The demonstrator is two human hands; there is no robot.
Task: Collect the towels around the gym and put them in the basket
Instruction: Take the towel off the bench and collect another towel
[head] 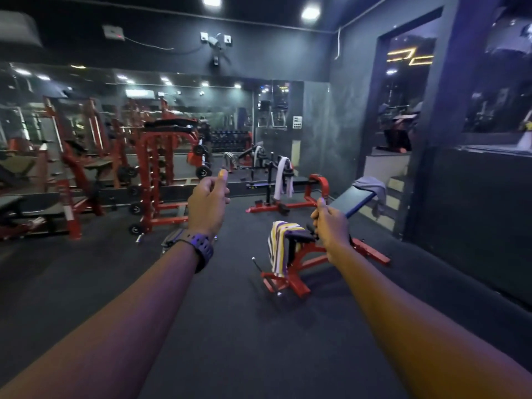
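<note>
Both my arms reach forward over the dark gym floor. My left hand (207, 200), with a dark watch on the wrist, is loosely curled and holds nothing. My right hand (331, 226) is also curled with nothing in it, just right of a striped purple, yellow and white towel (278, 245) draped over a small red bench. A white towel (283, 177) hangs on a red machine farther back. At the right a grey towel (371, 184) lies on the end of a dark inclined bench. No basket is in view.
Red weight racks and machines (155, 174) fill the left side in front of a mirror wall. A dark inclined bench (352, 198) and steps (394, 191) stand at the right beside a dark wall. Open black floor (230, 326) lies in front of me.
</note>
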